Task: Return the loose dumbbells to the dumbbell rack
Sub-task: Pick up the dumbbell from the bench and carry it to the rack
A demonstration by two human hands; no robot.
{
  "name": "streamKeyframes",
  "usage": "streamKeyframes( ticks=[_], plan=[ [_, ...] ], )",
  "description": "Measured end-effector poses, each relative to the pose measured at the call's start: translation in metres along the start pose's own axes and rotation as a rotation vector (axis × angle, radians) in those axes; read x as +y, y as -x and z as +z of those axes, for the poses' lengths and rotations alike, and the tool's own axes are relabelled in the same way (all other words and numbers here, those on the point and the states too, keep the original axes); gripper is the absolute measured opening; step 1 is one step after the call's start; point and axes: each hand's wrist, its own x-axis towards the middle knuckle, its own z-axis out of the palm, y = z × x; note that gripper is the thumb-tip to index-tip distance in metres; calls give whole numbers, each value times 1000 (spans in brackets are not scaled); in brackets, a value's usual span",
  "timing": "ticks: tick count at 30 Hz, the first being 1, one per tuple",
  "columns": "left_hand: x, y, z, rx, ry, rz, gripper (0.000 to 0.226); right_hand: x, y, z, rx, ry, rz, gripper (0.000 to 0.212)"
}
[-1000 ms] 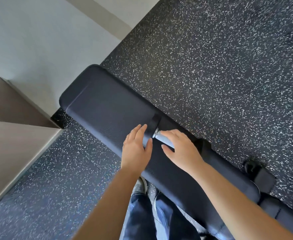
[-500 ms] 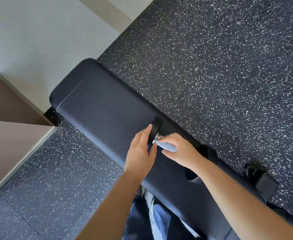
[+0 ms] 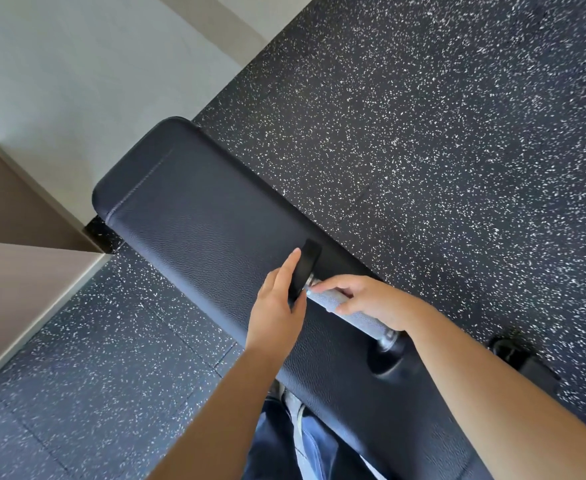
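A dumbbell (image 3: 357, 315) with a knurled silver handle and black end plates lies across a black padded bench (image 3: 194, 216). My right hand (image 3: 371, 299) is curled over the middle of the handle, fingertips wrapped on it. My left hand (image 3: 279, 299) presses flat against the outer face of the dumbbell's left plate, thumb under its edge. The right plate sits low on the bench pad, partly behind my right forearm. No dumbbell rack shows in this view.
The bench runs diagonally over black speckled rubber flooring (image 3: 440, 150). A pale wall (image 3: 77, 64) and a beige cabinet corner (image 3: 14, 258) stand to the left. A small black piece of the bench frame (image 3: 523, 358) sits on the floor at right. My legs are below the bench.
My right hand has shifted along the handle, exposing more of the silver grip and the right collar. The dumbbell has tilted, its left plate standing up more. My left hand stays against the plate.
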Motion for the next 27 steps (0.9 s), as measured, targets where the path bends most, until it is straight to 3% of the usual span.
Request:
streamKeyframes(
  ticks=[8,17,27],
  plan=[
    [-7,6,1,53,45,18,63,0,2,16,24,10,38,51],
    [9,19,-25,-125,78,50,56,-15,64,70,87,-88,62,53],
    [118,49,-103,-235,104,373,51,-87,172,84,195,-104,-120,57]
  ],
)
